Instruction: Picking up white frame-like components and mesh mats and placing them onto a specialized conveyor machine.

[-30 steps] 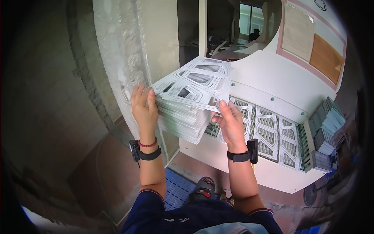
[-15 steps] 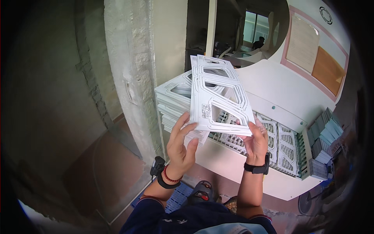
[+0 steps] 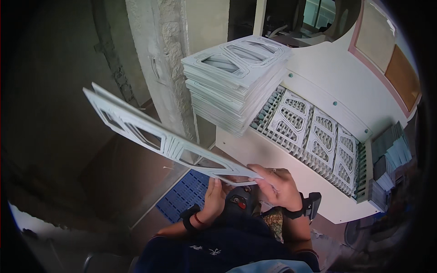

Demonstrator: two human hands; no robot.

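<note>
Two or so thin white panels [image 3: 171,148] with trapezoid cut-outs are held on edge in front of my body, slanting up to the left and slightly fanned apart at their far end. My right hand [image 3: 281,189] is closed on their near right end, thumb and fingers on either side. Lower down, my left hand [image 3: 215,199] pinches their bottom edge, some of its fingers hidden. Beyond them a tall stack of like white panels [image 3: 236,98] stands at the left end of the machine. More cut-out panels [image 3: 324,144] lie flat in a row on its roller bed.
The white machine [image 3: 273,166] fills the right side, its roller bed edged by a low front wall. Bundles of panels [image 3: 387,168] stand past its right end. A rough concrete pillar [image 3: 159,50] rises at left. A blue slatted mat [image 3: 182,195] lies by my feet.
The held panels have come off from above the stack, down and left toward my body, and turned on edge. Both hands have lowered; my left hand, earlier with loose fingers, now pinches the edge.
</note>
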